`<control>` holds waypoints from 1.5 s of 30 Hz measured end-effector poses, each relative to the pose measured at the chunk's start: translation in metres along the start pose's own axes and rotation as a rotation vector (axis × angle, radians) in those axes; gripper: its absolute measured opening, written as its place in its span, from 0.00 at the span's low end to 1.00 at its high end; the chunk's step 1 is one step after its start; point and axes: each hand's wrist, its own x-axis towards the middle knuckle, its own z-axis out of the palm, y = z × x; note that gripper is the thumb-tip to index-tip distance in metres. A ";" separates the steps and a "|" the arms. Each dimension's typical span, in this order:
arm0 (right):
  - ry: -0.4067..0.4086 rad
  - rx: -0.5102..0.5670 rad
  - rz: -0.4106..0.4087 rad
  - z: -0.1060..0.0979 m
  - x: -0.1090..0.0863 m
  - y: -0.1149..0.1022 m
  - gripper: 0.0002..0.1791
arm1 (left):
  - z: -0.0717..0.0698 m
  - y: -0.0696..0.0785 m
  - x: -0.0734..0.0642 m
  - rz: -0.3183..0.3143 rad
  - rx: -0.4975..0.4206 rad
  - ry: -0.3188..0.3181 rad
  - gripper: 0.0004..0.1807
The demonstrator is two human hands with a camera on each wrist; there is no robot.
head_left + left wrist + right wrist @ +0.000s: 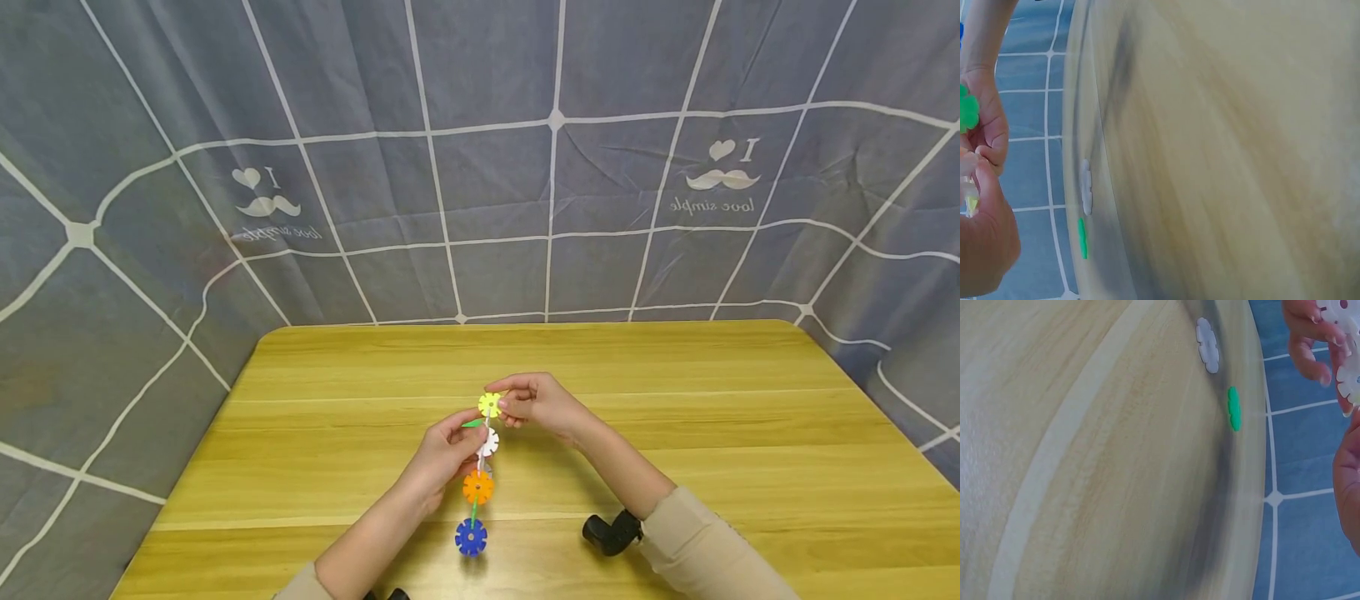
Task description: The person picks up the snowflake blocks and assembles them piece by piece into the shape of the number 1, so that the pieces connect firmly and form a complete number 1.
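A chain of slotted plastic discs stretches between my hands and down toward me. My left hand grips the chain at a white slotted disc. At the far end, the fingers and thumb of my right hand pinch a yellow slotted disc. Below the left hand hang an orange disc, a green disc seen edge-on and a blue disc. In the right wrist view, white discs show between the fingertips. The left wrist view catches a green disc of the chain.
On the wooden table lie a loose green disc and a loose white disc, partly covered by the hand and chain in the head view. A black curved object is by the right sleeve. A grey gridded cloth hangs behind.
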 end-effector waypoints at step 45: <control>-0.015 0.024 0.048 0.005 0.003 0.014 0.18 | -0.016 0.007 0.008 -0.034 -0.034 0.125 0.13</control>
